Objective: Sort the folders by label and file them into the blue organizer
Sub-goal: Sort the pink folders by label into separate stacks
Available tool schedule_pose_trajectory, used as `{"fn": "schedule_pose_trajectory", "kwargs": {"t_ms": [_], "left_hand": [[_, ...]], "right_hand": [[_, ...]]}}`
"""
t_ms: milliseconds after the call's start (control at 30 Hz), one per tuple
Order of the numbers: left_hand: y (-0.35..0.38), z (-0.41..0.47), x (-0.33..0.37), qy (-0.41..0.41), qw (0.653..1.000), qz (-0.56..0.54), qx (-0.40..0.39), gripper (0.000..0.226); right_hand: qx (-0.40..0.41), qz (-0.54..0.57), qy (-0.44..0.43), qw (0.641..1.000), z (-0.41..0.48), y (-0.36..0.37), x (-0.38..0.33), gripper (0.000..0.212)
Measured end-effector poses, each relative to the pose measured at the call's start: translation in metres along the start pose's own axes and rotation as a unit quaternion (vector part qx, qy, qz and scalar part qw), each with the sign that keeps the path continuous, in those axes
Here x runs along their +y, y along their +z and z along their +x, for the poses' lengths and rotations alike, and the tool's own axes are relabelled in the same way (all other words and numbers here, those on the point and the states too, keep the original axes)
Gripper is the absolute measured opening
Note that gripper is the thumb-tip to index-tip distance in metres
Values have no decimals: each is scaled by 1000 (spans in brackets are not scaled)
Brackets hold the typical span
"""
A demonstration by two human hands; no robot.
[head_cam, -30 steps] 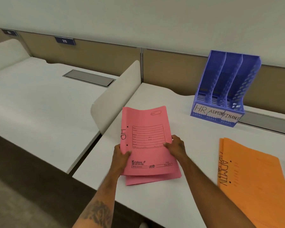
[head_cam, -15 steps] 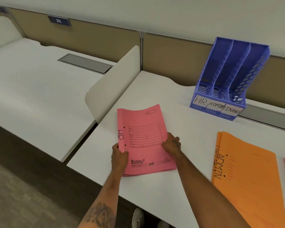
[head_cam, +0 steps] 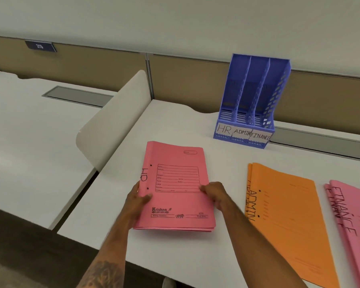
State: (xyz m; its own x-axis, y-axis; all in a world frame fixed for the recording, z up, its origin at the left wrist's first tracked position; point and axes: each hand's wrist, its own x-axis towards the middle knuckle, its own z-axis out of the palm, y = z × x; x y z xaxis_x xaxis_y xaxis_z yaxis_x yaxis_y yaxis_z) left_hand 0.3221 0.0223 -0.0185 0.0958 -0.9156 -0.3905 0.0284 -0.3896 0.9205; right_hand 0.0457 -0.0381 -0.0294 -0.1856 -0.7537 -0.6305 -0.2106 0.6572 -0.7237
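Note:
A squared-up stack of pink folders marked HR (head_cam: 176, 183) lies on the white desk (head_cam: 175, 125). My left hand (head_cam: 136, 201) grips its left edge and my right hand (head_cam: 214, 193) grips its right edge. To the right lies a stack of orange folders marked ADMIN (head_cam: 287, 215), and beyond it pink folders marked FINANCE (head_cam: 353, 221), cut off by the frame edge. The blue organizer (head_cam: 252, 100) stands upright at the back of the desk, its three slots labelled HR, ADMIN and FINANCE and all empty.
A curved white divider panel (head_cam: 112, 123) separates this desk from the neighbouring white desk (head_cam: 29, 142) on the left. A tan partition wall (head_cam: 185, 80) runs behind both. A grey cable tray (head_cam: 320, 140) lies at the back right.
The pink HR folders, fanned apart a second ago, are now squared into one neat stack between both hands. The view has shifted right, showing the FINANCE folders.

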Motion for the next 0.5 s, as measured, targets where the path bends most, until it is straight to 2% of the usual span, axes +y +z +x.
{"fn": "schedule_pose_trajectory", "kwargs": {"t_ms": [100,233,367,500], "left_hand": [[18,11,8,-2,999,17,-50,51],[43,23,11,-3,992,67,-111,53],[59,31,7,2,980,120,-156,56],[72,35,4,27,971,174,-161,65]], "right_hand": [[19,24,-13,999,-6,-20,12,23],[91,25,-12,995,-13,-40,32,27],[176,-36,3,984,-24,-47,45,33],[228,-86,9,970,-33,-53,43,34]]}}
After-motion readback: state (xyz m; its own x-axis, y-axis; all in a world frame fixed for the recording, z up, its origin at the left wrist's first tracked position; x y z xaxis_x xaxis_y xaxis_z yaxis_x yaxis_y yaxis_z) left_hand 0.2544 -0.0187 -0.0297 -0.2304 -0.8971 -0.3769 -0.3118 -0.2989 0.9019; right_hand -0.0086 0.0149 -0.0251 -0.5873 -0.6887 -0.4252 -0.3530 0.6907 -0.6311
